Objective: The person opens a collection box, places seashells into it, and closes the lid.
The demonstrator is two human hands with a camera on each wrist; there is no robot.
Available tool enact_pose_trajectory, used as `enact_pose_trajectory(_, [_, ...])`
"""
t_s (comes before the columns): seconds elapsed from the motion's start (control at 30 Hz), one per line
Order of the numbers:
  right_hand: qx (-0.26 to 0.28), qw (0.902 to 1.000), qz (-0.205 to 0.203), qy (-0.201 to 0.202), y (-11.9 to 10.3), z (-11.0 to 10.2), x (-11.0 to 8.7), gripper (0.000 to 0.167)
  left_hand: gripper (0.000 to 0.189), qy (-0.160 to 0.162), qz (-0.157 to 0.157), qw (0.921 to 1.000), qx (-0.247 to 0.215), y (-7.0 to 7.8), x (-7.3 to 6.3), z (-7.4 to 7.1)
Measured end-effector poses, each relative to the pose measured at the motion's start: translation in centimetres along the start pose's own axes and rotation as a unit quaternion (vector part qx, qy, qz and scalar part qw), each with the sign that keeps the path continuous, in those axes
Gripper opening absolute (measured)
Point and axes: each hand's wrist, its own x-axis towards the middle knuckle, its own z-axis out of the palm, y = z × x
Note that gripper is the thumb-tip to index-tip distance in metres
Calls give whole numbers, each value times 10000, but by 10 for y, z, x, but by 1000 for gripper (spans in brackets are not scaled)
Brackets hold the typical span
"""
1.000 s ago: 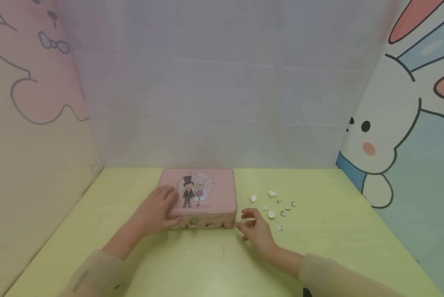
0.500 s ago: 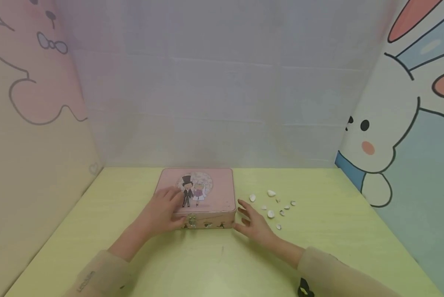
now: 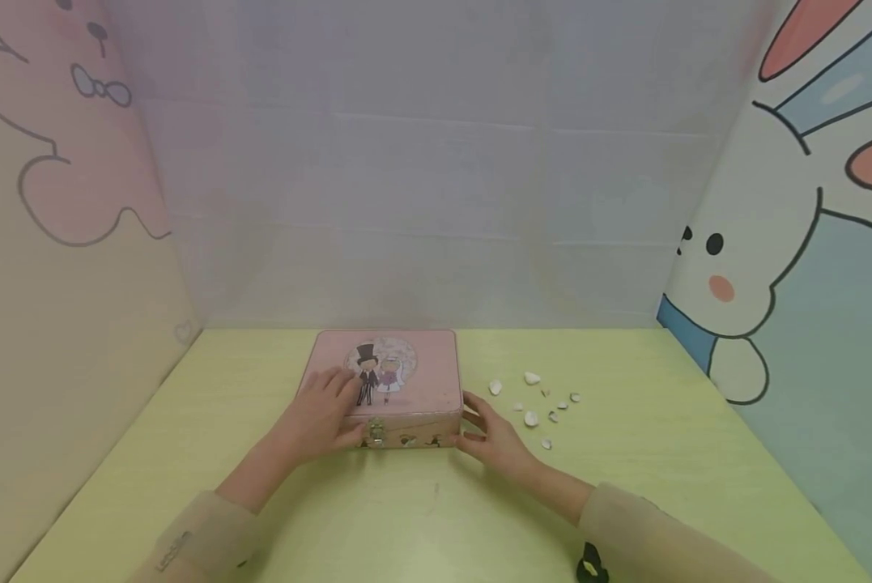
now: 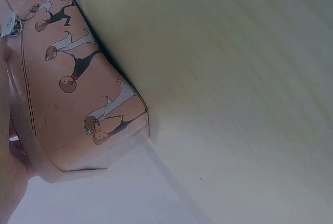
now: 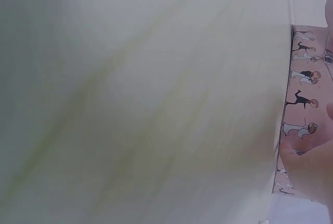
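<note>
A pink tin box with a rounded lid and a cartoon couple in wedding clothes stands at the back centre of the table. On its front is a metal latch. My left hand rests on the front left of the lid, fingers lying across it and thumb against the front near the latch. At the front right corner, my right hand holds the box between thumb on the front face and fingers along the side. The right thumb lies over the printed figures. The lid is down.
Several small white shell-like pieces lie scattered on the yellow table right of the box. A small black object shows by the right sleeve. Printed cloth walls enclose the table at the back and sides.
My right hand has spread its fingers and moved onto the box's front right corner. My left hand has slid slightly right along the lid, its thumb now closer to the latch.
</note>
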Motion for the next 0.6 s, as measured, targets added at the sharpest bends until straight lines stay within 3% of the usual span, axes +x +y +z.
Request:
enact_pose_trajectory(0.37, [102, 9989, 372, 259, -2, 3, -3, 69, 59, 226, 38, 9997, 17, 0, -2, 4])
enact_pose_trajectory(0.6, [1058, 9913, 668, 402, -4, 8, -2, 62, 53, 237, -67, 9997, 60, 1, -2, 5])
